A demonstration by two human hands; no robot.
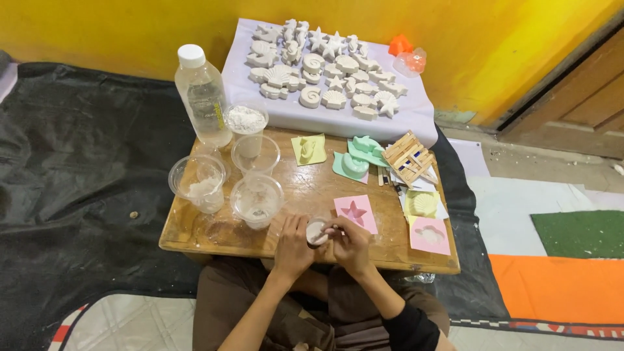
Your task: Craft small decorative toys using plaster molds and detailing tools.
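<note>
**Two hands around a small white piece at the near edge of a low wooden table**

Seen from above, a black sheet covered the floor on the left. On the left part of the wooden table stood a clear bottle with a white cap, and beside it a cup of white powder. Three more clear plastic cups sat near them, smeared white inside; what they contained was hard to make out.

At the near edge, the left hand was curled around a small white round piece, fingers closed on its side. The right hand met it from the other side, fingers bent and touching the piece; whether it pinched a tool was too small to tell. Much of the piece was hidden by both hands.

Just beyond the right hand lay a pink star mould. Farther back were a yellow mould and green moulds, then a bundle of wooden sticks. At the right edge lay another yellow mould and a pink mould.

Behind the table, white plaster shells and stars lay in rows on a white cloth. The person's lap and arms were cut off by the bottom edge.
</note>
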